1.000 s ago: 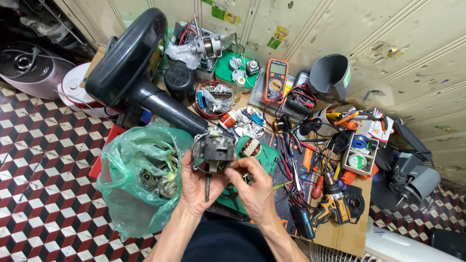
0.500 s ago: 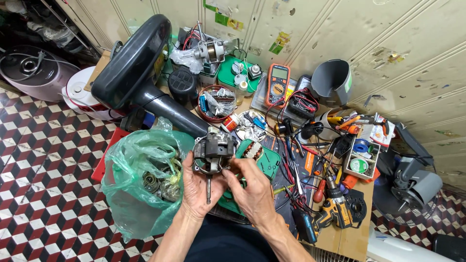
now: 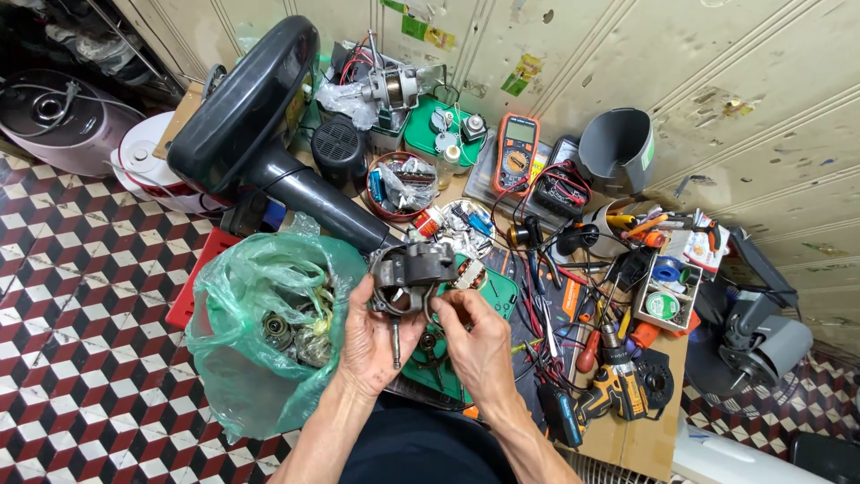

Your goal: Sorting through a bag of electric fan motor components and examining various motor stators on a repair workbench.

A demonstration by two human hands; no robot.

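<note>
Left hand (image 3: 372, 336) clamps the dark metal motor (image 3: 410, 276), shaft pointing down; right hand (image 3: 475, 341) pinches its side. Below, a cluttered table (image 3: 645, 421), green bag (image 3: 260, 332), checkered floor (image 3: 81, 358).

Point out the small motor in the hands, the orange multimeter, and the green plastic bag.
small motor (image 3: 410, 276), head view: dark housing.
orange multimeter (image 3: 516, 154), head view: dial area.
green plastic bag (image 3: 246, 287), head view: upper fold.
</note>
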